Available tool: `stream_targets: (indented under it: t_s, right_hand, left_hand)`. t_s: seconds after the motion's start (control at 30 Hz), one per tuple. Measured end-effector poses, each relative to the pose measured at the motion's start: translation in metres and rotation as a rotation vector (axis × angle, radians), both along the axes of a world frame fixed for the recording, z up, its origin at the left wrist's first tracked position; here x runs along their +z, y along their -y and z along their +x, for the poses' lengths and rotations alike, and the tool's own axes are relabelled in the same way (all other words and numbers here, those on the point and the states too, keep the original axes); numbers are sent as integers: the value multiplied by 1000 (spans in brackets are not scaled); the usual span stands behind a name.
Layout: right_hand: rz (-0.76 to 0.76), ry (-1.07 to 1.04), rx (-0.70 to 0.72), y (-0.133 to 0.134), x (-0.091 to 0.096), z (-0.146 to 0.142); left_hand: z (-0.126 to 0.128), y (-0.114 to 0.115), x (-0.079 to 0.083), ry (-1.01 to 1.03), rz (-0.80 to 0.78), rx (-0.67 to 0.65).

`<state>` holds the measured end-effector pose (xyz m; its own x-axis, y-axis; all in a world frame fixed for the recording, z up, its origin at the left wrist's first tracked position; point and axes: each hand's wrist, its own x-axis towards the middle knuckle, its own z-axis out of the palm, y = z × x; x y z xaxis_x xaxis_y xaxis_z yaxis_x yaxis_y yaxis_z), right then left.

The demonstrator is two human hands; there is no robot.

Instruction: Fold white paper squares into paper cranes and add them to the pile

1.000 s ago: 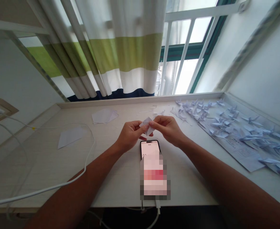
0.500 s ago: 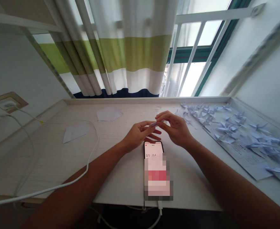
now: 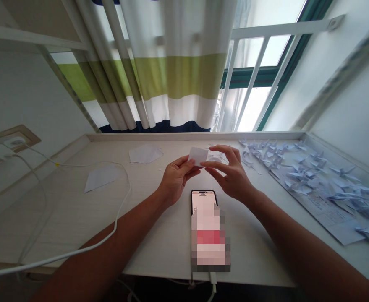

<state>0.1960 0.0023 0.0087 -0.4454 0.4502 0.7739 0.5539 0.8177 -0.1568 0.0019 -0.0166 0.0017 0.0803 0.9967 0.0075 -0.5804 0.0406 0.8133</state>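
A small folded square of white paper (image 3: 198, 154) is pinched between the thumb and fingers of my left hand (image 3: 171, 180), its flat face tilted toward me. At its right edge, my right hand (image 3: 236, 174) has its index fingertip touching or very near the paper. The thumb and fingers of that hand are spread apart. Below both hands lies a phone (image 3: 207, 209) with a lit, partly blurred screen. Many folded paper cranes (image 3: 304, 170) crowd the right side of the desk.
Loose white paper sheets (image 3: 145, 154) lie at the back left, with another paper piece (image 3: 100, 178) nearer. A white cable (image 3: 77, 253) crosses over my left forearm. Some cranes rest on a printed sheet (image 3: 335, 220). Paper scraps lie behind my right hand.
The paper has turned from nearly edge-on to showing its square face. My right fingers have moved from pinching it to spreading apart at its right edge. The view has shifted slightly.
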Motion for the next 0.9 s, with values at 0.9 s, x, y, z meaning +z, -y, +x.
stream_targets:
  t_s: [0.9]
  right_hand:
    - [-797,-712,268,4,4,-12]
  left_hand:
    - [6,10,-2,-407,163,-50]
